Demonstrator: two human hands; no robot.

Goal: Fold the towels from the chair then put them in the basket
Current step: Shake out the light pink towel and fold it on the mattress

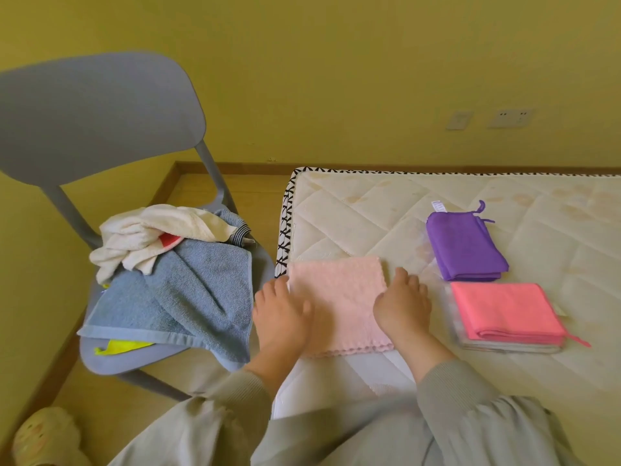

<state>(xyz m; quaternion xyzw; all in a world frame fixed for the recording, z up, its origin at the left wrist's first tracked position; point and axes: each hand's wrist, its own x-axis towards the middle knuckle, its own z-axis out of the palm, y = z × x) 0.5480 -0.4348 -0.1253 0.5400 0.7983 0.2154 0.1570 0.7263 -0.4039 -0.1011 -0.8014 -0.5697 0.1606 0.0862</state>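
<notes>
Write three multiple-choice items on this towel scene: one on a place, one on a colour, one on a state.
1. Where on the chair does the blue towel lie?
A. over the backrest
B. on the seat
C. round a leg

2. On the mattress, what colour is the chair-side towel?
A. yellow
B. green
C. pale pink

3. How does the purple towel lie?
A. folded flat
B. crumpled in a heap
C. spread out in one layer

Answers:
1 B: it drapes over the seat, partly under the white towel.
2 C: pale pink fabric shows by the mattress's left edge.
3 A: stacked layers show along its near edge.
</notes>
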